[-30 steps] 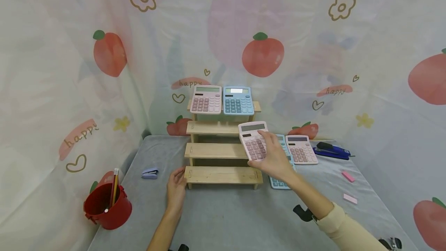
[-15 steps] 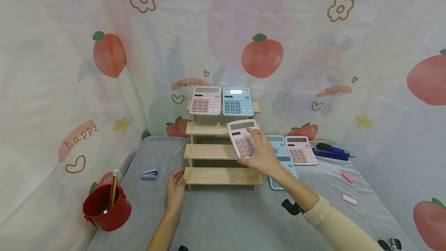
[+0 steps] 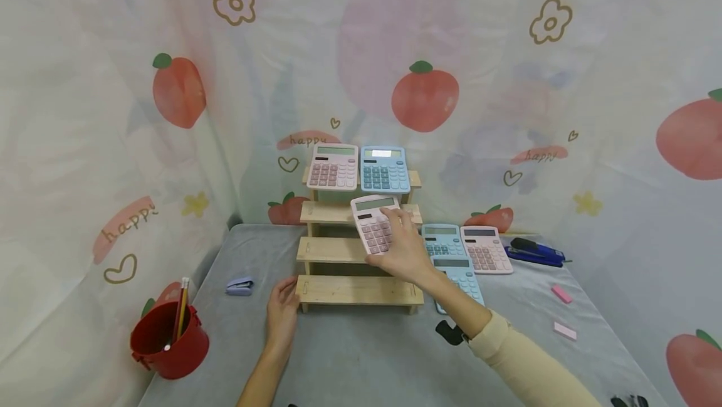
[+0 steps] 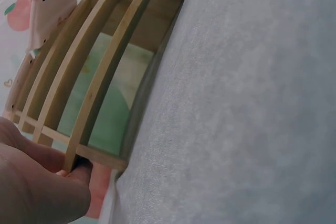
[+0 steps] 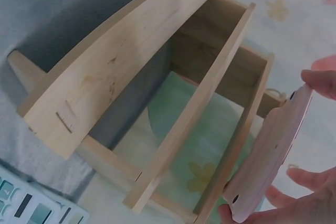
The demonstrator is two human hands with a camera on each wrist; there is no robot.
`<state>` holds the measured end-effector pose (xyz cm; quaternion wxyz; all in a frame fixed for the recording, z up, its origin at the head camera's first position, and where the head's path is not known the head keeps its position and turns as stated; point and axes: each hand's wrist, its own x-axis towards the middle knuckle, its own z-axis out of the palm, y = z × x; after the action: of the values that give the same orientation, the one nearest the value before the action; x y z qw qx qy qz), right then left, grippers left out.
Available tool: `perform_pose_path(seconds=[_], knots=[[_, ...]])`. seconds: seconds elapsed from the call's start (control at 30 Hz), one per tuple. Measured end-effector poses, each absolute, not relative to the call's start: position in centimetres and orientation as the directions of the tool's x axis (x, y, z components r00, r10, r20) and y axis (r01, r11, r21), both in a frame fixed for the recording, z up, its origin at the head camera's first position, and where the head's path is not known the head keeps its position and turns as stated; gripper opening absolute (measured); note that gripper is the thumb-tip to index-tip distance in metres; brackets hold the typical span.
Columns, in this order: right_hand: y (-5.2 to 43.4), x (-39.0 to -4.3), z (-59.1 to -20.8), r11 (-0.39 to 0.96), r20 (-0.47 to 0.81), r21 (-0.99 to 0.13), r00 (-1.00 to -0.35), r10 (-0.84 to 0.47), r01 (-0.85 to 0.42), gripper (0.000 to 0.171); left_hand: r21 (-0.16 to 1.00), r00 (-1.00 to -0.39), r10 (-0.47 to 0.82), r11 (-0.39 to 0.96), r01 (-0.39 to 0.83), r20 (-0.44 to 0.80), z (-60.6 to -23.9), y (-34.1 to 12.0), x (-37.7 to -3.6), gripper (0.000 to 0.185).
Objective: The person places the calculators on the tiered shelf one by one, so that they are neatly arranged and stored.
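My right hand (image 3: 407, 255) holds a pink calculator (image 3: 369, 226) by its edges, tilted in front of the second-highest shelf of a stepped wooden stand (image 3: 358, 291). In the right wrist view, the fingers (image 5: 307, 179) grip the edges of the calculator (image 5: 270, 153), whose underside faces the stand. My left hand (image 3: 282, 314) pinches the left end of the lowest shelf; the left wrist view has thumb and fingers around the board's end (image 4: 79, 148). On the top shelf, another pink calculator (image 3: 334, 170) and a blue calculator (image 3: 385, 172) lean side by side.
Right of the stand lie two overlapping blue calculators (image 3: 442, 239) and a pink one (image 3: 487, 253). Beyond are a dark blue stapler (image 3: 536, 253) and two pink erasers (image 3: 561, 294). At left stand a lilac mini stapler (image 3: 239, 286) and a red bucket (image 3: 169, 347) with pencils.
My right hand has carried the pink calculator leftward, from the stand's right end toward its middle. My left hand has kept its hold on the lowest shelf.
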<state>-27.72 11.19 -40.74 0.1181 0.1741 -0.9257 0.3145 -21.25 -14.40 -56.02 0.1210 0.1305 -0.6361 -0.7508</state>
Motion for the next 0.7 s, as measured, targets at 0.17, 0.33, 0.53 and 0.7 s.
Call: perform_pose_path(seconds=[0.17, 0.33, 0.53, 0.7], knots=[[10.0, -28.3, -40.8, 0.741, 0.328, -0.544, -0.913, -0.244, -0.393, 0.108, 0.987, -0.937, -0.345, -0.159, 0.005, -0.051, -56.0, -14.5, -21.3, 0.045], [9.0, -28.5, -40.6, 0.734, 0.332, -0.554, -0.913, -0.238, -0.392, 0.106, 0.988, -0.936, -0.349, -0.151, 0.016, -0.038, -55.9, -14.5, -21.3, 0.044], [8.1, -28.9, -41.0, 0.733, 0.326, -0.559, -0.916, -0.235, -0.387, 0.104, 0.989, -0.936, -0.348, -0.150, 0.009, -0.044, -55.8, -14.3, -21.3, 0.044], [7.2, -29.1, -41.2, 0.730, 0.338, -0.561, -0.913, -0.229, -0.390, 0.105, 0.989, -0.935, -0.352, -0.149, 0.015, -0.039, -55.9, -14.4, -21.1, 0.044]])
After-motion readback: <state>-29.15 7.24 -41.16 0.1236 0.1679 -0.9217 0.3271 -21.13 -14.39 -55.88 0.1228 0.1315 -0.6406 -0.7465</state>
